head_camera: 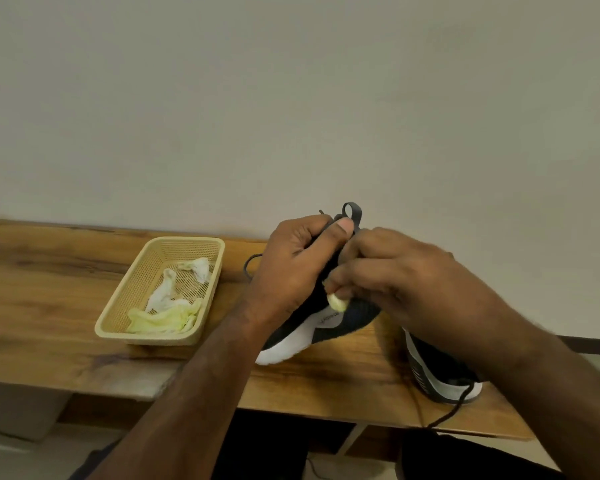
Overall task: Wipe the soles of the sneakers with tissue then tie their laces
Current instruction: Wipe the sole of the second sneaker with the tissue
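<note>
A black sneaker with a white sole (312, 327) is tilted up over the wooden table (49, 299), mostly hidden by my hands. My left hand (291, 268) pinches a dark lace loop (353, 212) between thumb and fingers above the shoe. My right hand (402, 282) is curled against the left hand at the laces and holds a small wad of tissue (337, 302) under its fingers. The second sneaker (440, 375) stands at the table's right front edge, its loose lace (454, 410) hanging over the edge.
A beige plastic basket (136, 271) with several crumpled white and yellowish tissues (168, 306) sits on the table to the left of the shoes. A plain wall rises behind the table. The table's front edge runs just below my forearms.
</note>
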